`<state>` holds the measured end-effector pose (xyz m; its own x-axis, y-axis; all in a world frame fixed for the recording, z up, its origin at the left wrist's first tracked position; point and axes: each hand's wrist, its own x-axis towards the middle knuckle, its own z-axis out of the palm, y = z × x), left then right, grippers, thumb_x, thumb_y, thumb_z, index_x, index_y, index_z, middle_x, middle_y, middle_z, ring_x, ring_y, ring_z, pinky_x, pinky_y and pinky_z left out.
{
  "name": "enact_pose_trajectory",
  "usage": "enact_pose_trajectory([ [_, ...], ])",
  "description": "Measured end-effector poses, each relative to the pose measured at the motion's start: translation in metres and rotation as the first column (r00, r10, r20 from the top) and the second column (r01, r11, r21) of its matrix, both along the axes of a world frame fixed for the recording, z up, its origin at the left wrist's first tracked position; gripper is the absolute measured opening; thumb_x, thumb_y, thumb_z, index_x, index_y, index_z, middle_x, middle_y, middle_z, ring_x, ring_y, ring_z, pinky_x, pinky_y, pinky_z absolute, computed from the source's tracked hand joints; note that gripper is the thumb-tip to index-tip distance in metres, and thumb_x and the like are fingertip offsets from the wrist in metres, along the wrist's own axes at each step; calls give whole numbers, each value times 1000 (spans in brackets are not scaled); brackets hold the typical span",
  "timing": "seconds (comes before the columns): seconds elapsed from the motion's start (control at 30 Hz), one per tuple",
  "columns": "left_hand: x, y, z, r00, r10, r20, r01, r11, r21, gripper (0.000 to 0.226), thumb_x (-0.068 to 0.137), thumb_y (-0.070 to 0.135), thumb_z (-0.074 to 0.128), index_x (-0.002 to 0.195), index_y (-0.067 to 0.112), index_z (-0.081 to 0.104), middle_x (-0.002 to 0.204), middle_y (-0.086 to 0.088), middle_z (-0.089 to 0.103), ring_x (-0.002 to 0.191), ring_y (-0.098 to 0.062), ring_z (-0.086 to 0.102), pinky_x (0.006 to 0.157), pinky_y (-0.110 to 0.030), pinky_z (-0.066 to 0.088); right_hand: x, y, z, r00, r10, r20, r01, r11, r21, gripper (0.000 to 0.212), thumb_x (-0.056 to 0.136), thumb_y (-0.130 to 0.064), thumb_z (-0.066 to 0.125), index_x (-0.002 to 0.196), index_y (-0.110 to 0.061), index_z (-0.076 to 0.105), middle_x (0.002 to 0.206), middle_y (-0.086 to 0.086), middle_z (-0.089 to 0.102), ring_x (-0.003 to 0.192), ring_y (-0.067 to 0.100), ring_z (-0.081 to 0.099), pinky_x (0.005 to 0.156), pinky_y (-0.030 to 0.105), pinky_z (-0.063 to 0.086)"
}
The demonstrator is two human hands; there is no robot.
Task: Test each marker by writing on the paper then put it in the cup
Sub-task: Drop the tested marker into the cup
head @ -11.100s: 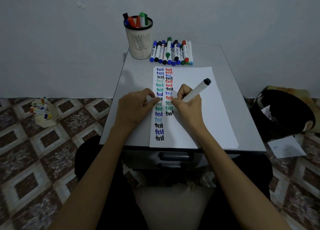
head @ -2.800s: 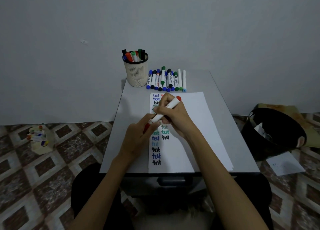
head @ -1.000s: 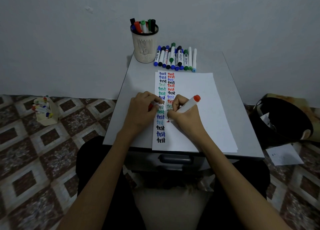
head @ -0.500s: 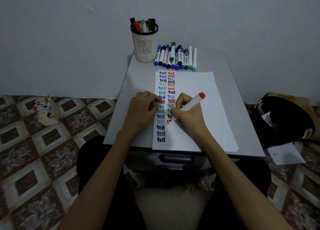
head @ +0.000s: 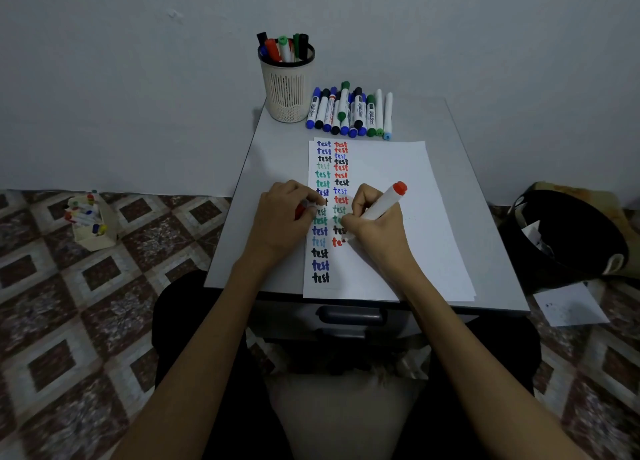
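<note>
A red marker (head: 382, 205) is gripped in the right hand (head: 375, 231), its tip set on the paper (head: 398, 169) at a half-written red word. A red cap (head: 300, 211) is pinched in the left hand (head: 282, 220), which is rested on the paper's left edge. The cup (head: 286, 89) is stood at the counter's (head: 273, 155) far left corner, with a row of markers (head: 349, 113) laid just beside it.

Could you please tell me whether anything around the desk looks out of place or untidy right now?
A sheet of paper lies loose on the tiled floor beside the black bin, not in it. Otherwise nothing stands out.
</note>
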<state>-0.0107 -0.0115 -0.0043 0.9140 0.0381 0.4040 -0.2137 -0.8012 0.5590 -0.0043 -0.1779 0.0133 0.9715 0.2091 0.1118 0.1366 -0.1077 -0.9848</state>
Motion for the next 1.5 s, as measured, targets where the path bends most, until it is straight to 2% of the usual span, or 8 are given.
enact_pose_trajectory([
  [0.33,0,0,-1,1000,2,-3,-2,1000,-6,12,85,19,63,94,13,65,97,-3,61,89,-12,50,84,-31,44,-1,0,-2,999,30,17,-30,999,-12,26,75,-2,63,65,-10,40,88,29,62,96,35,66,83,49,58],
  [0.5,-1,0,0,1000,4,-7,-4,1000,-11,13,84,20,63,95,13,65,98,-3,62,89,-10,50,83,-28,44,-1,-2,0,1000,-7,-5,7,998,60,27,79,3,62,69,-7,40,91,17,68,99,25,69,78,49,59],
  [0.77,-1,-1,2,1000,0,-20,0,1000,-15,14,85,21,61,95,12,65,97,-3,62,89,-14,52,84,-38,48,1,-1,-1,1000,-20,7,20,997,70,24,82,7,59,72,-5,40,80,9,64,93,28,68,78,50,59],
  [1.03,-4,-2,6,999,0,-46,-3,999,-52,26,80,27,47,92,13,65,96,-1,60,89,-14,51,82,-39,48,0,-1,-1,998,57,-24,-55,996,68,24,80,10,58,69,-1,40,90,23,67,97,25,69,80,43,59],
  [1.13,-6,-1,9,999,24,-37,-24,1000,7,33,73,23,42,96,19,65,102,0,56,94,-16,49,84,-30,35,0,-4,3,999,-32,-1,32,985,169,26,81,11,59,71,-5,43,65,3,56,70,7,62,66,25,55],
  [1.2,-6,0,10,998,45,-32,-44,998,52,36,70,19,41,98,22,64,104,0,55,95,-16,49,82,-29,29,0,-6,7,992,-126,-14,125,960,249,21,84,6,64,77,-3,46,65,6,49,57,4,53,61,20,51],
  [1.37,-8,1,4,999,-2,-41,0,998,-63,23,76,17,50,97,16,59,99,1,50,92,-19,57,80,-40,53,-3,-6,10,991,-128,-33,132,933,334,24,82,0,71,88,6,49,81,15,59,70,10,66,64,22,54],
  [1.5,-10,1,9,1000,12,15,-8,973,-230,18,82,5,61,97,13,57,102,0,53,92,-13,56,77,-17,52,-1,-10,11,996,-20,-83,54,898,437,8,88,6,60,96,4,56,96,12,69,93,29,71,70,38,60],
])
